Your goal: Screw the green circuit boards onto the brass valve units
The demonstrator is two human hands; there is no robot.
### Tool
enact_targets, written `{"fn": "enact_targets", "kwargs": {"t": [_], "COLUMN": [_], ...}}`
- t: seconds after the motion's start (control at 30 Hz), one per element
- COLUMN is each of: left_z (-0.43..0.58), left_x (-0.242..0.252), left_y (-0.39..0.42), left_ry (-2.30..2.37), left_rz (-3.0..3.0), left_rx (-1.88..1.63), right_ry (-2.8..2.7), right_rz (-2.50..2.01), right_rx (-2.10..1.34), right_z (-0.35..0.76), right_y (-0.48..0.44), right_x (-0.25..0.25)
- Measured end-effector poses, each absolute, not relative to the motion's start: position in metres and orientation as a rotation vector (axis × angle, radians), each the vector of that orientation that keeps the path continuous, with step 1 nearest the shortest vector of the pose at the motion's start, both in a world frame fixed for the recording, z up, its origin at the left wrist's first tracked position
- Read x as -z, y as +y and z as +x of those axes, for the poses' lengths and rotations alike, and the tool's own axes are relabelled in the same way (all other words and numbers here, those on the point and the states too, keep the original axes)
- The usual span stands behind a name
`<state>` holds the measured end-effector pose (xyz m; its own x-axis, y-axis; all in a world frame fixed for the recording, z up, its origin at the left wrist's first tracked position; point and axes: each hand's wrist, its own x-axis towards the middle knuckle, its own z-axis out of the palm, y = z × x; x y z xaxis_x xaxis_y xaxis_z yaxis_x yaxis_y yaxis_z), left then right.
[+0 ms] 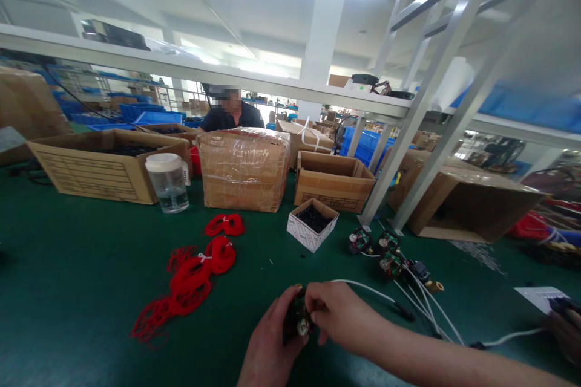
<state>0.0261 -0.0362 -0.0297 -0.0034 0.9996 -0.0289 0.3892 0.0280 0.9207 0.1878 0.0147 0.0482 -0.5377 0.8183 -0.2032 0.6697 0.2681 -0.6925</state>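
Low in the middle of the head view, my left hand (271, 338) is wrapped round a small dark electronic assembly (299, 313) with a round pale part on it. From the right, my right hand (333, 314) reaches over with its fingers closed at the assembly's side; what its fingertips pinch is hidden. A white cable (363, 285) with a black end runs off to the right from behind my right hand. Similar circuit board assemblies (389, 263) with white cables lie on the green table to the right. Red wire bundles (190, 290) tied in white lie to the left.
A small white box (312, 234) of black parts stands ahead. Behind it are cardboard boxes (245, 172) and a lidded plastic jug (167, 184). Metal shelf posts (420, 133) rise at right. Another person (233, 112) sits beyond; someone's hand (565, 326) is at the right edge.
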Motion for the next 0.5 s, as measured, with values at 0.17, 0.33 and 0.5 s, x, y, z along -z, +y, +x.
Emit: {"fn": "enact_targets", "kwargs": {"t": [0.17, 0.33, 0.5], "left_z": [0.025, 0.025, 0.025], "left_x": [0.026, 0.018, 0.017], "left_y": [-0.034, -0.034, -0.035], "left_ry": [1.496, 1.514, 1.562], "left_rz": [1.462, 1.468, 1.47], "left_rx": [-0.922, -0.884, -0.845], "right_ry": [-2.765, -3.079, -3.023], "right_rz": [-1.144, -1.18, -1.269], "right_rx": [-0.789, -0.416, -0.405], "right_z": [0.189, 0.173, 0.175], "right_y": [0.021, 0.035, 0.03], "right_x": [-0.068, -0.087, -0.081]}}
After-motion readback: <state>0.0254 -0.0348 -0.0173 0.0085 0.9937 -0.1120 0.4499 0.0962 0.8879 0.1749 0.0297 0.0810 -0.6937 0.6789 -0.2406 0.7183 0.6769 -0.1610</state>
